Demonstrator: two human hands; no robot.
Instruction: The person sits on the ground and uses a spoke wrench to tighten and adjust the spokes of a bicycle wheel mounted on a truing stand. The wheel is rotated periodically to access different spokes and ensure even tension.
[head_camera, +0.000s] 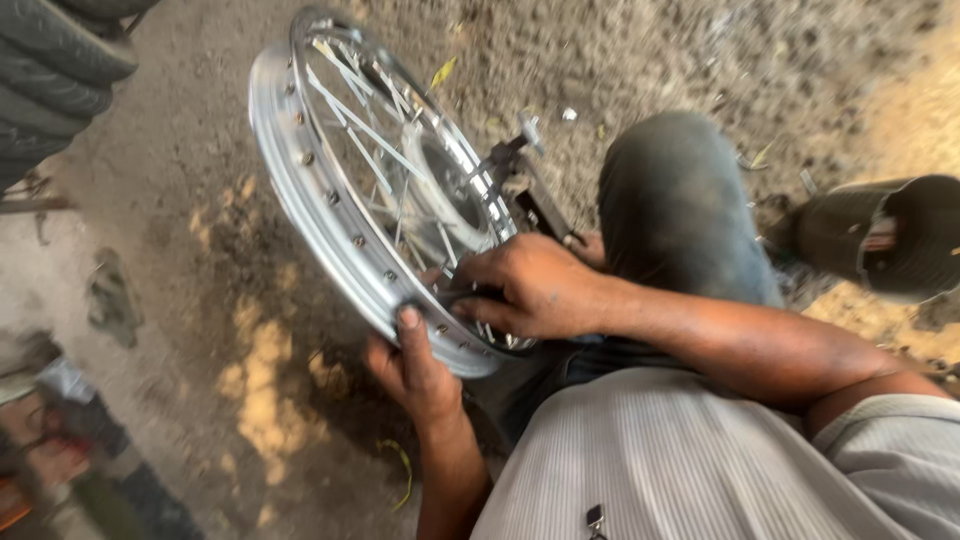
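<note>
Left hand grips the near edge of the wheel rim from below, thumb pressed over the shiny lip and fingers curled behind it, so it is closed on the metal. Right hand reaches in among the spokes just above that grip, fingers bent around something small and dark at the rim's inner side; whether it is a tool or a spoke end cannot be told, since the picture is blurred there.

Judging from this, the work is on a spoke or its fitting, and it goes best with the rim held steady on edge as it is now. The lower hand should keep its firm hold so the wheel does not roll or tip. The upper hand's fingers should stay clear of the gaps between neighbouring spokes.

The wheel stands tilted on the dirt floor in front of the person's knee, with its hub at the middle.

Further out, a dark rubber tube-like piece lies at the right. It has a small pale patch with a red mark near its mouth, too blurred to make out. Stacked tyres fill the top left corner. No clear packages or signs show anywhere else.
</note>
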